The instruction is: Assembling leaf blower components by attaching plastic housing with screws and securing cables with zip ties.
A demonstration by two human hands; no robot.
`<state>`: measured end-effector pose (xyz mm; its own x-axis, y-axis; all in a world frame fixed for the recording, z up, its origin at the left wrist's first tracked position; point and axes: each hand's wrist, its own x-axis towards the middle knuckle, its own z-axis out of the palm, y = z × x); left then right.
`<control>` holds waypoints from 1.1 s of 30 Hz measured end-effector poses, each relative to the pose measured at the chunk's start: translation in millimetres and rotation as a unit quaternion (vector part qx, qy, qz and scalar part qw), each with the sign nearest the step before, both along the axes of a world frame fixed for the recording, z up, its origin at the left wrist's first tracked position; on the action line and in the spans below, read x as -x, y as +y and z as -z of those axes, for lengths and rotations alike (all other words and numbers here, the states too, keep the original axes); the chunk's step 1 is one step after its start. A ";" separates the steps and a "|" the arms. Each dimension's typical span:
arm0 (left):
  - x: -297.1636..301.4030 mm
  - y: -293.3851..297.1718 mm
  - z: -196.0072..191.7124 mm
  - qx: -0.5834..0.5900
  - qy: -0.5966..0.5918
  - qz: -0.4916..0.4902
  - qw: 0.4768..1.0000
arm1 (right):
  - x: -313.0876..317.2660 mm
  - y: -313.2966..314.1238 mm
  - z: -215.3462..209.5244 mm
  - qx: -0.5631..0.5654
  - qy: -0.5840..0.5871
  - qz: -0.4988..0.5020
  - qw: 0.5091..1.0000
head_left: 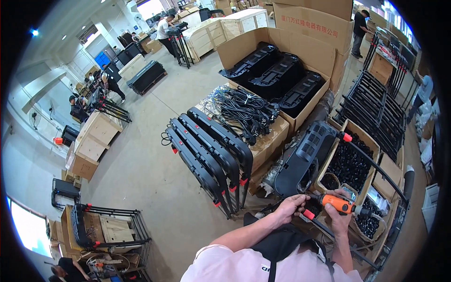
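Observation:
My right hand (336,218) is wrapped round an orange and black power screwdriver (339,204), held level with its front end pointing left. Close to that end, my left hand (292,208) has its fingers pinched together; anything small between them is too hidden to name. Under both hands lies a black frame with long tubes (373,164) and red end pieces, joined to a dark plastic housing (306,157). A black tube with a red piece (308,214) passes just below my hands.
Boxes of small black parts (354,160) stand to the right. Beyond the housing are bundled black cables (244,110) on a carton and a large box (300,117) of black covers. Several folded black frames (206,160) lean at the left. Other people (165,33) work farther off.

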<state>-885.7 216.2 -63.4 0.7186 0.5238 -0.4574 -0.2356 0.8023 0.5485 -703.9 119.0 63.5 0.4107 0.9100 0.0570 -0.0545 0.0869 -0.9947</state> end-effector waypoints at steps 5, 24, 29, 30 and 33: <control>3.1 9.5 -2.2 0.097 0.021 -0.064 0.993 | 15.5 2.5 2.8 0.011 0.002 -0.005 1.000; 20.1 -1.7 6.4 0.230 -0.088 -0.101 0.964 | 41.8 -3.8 22.9 0.022 -0.051 -0.032 0.998; 26.1 -17.6 -11.2 0.171 -0.044 -0.080 0.981 | 47.2 3.5 18.2 0.047 -0.069 -0.016 0.996; 29.4 -20.0 -17.7 0.159 -0.007 -0.071 0.985 | 46.6 2.2 18.3 0.043 -0.068 -0.011 0.997; 59.1 -12.3 -7.7 0.045 0.073 -0.085 0.993 | 39.6 -4.2 19.1 0.028 -0.071 -0.007 0.997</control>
